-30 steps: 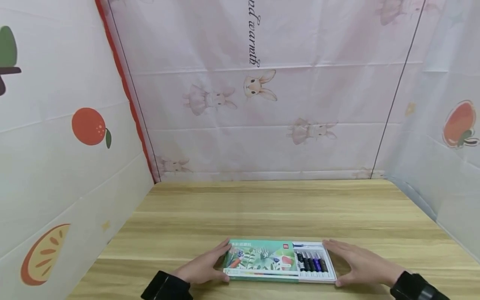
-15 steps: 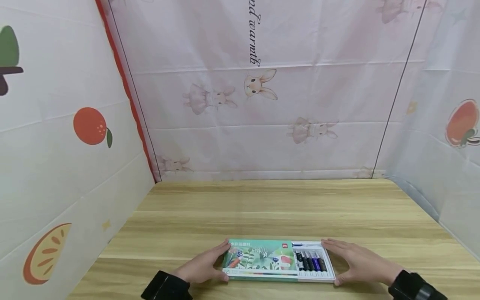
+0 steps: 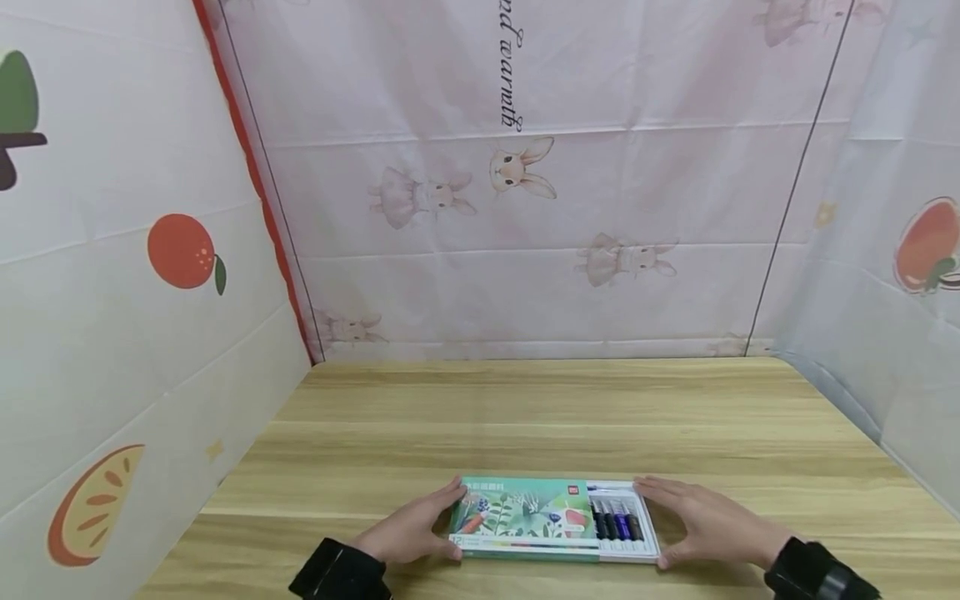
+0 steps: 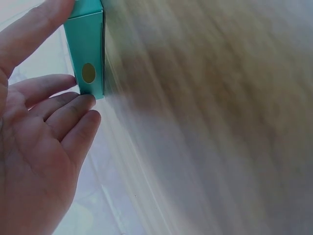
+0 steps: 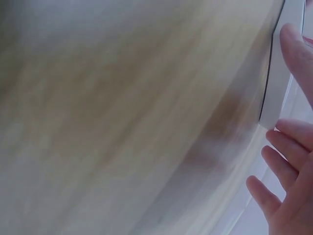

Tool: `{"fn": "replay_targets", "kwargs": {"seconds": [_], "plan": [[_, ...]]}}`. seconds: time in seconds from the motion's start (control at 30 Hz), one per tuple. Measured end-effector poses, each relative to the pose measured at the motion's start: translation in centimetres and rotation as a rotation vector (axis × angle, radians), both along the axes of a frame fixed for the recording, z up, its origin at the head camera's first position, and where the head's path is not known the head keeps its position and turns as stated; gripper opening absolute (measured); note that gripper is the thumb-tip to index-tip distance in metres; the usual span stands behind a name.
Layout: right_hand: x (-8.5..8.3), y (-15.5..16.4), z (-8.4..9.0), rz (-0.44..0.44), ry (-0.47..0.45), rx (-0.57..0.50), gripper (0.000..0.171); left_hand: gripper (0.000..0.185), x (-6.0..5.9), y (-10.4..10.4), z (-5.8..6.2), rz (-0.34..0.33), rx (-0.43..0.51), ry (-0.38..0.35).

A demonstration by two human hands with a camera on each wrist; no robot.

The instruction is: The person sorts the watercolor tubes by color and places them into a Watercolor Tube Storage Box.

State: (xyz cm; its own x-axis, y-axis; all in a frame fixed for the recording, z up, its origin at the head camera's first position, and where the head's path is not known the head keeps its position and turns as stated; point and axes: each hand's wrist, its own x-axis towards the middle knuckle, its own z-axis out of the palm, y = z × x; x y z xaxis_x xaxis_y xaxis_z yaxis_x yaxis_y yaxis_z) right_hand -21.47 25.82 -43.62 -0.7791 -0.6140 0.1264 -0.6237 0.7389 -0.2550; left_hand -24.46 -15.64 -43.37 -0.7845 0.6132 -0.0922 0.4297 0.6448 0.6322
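A flat pen box lies near the front edge of the wooden table (image 3: 540, 417). Its green flower-print sleeve (image 3: 525, 517) covers most of a white tray (image 3: 647, 537), whose right end sticks out and shows several dark pens (image 3: 615, 521). My left hand (image 3: 423, 527) rests against the sleeve's left end, index finger at the far corner and thumb at the near one. In the left wrist view the fingers (image 4: 73, 105) touch the teal end flap (image 4: 88, 54). My right hand (image 3: 693, 518) presses straight fingers against the tray's right end (image 5: 276, 73).
Printed cloth walls close in the table on the left (image 3: 135, 317), back (image 3: 525, 208) and right (image 3: 900, 333). Both wrists wear dark sleeves (image 3: 341, 575). Bare tabletop stretches behind the box to the back wall.
The tray's exposed right end has grown shorter as my right hand moved left with it. The sleeve and my left hand have hardly moved.
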Motion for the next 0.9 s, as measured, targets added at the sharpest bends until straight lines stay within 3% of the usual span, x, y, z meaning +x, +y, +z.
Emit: {"fn": "replay_targets", "kwargs": {"seconds": [0.3, 0.9], "plan": [[-0.2, -1.0, -0.2, 0.005, 0.036, 0.012, 0.095, 0.078, 0.0, 0.0, 0.1, -0.010, 0.008, -0.004], [-0.6, -2.8, -0.1, -0.017, 0.021, 0.010, 0.096, 0.078, -0.1, 0.1, 0.1, -0.006, 0.002, -0.016]]}}
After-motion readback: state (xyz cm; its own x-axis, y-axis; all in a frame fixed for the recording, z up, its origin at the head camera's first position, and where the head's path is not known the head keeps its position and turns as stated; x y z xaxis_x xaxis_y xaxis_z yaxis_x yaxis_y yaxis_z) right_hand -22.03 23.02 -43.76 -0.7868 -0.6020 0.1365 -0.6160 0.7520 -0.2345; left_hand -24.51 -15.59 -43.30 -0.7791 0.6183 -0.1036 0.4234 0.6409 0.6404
